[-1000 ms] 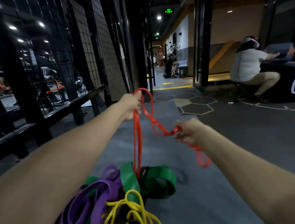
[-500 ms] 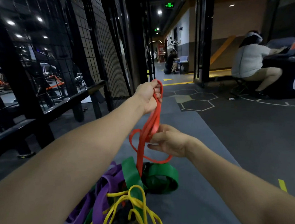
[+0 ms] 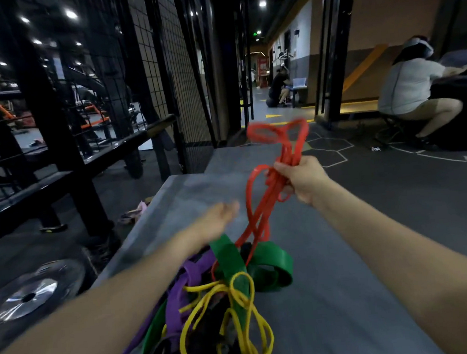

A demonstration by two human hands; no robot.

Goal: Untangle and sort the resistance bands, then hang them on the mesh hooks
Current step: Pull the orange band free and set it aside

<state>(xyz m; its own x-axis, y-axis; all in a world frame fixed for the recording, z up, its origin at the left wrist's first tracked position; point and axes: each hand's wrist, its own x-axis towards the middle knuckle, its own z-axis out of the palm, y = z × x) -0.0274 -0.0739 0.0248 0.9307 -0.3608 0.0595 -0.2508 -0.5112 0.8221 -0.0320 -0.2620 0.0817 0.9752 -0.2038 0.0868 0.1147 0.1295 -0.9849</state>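
Four colors of stretchy bands are in my view: red, green, purple and yellow. My right hand (image 3: 301, 178) has its grip closed around the red band (image 3: 267, 199), bunched up into several thin, flat strands. Above my fist the red loops (image 3: 277, 131) fan out and look blurry. Below my fist the red strands hang down and run into the pile.

My left hand (image 3: 219, 220) floats just beside the hanging red strands. It is blurry, its fingers look straight and loose, and it holds nothing.

The pile sits on a long grey surface (image 3: 335, 308) that looks smooth and dull, like a mat or a bench top. The green band (image 3: 273, 268) is wide and flat, like a thick ribbon, and it curls into a fat loop with one strip standing up. The purple band (image 3: 187, 281) is wide too and lies folded under my left arm. The yellow band (image 3: 237, 310) is thin and round like a cord, and it makes many loopy curls on top of the others. All of them look rubbery and a bit shiny.

To my left stands a black wire mesh wall (image 3: 162, 70) made of small squares, with black metal bars (image 3: 56, 135) near it. A round metal weight plate (image 3: 32, 296) lies on the dark floor.
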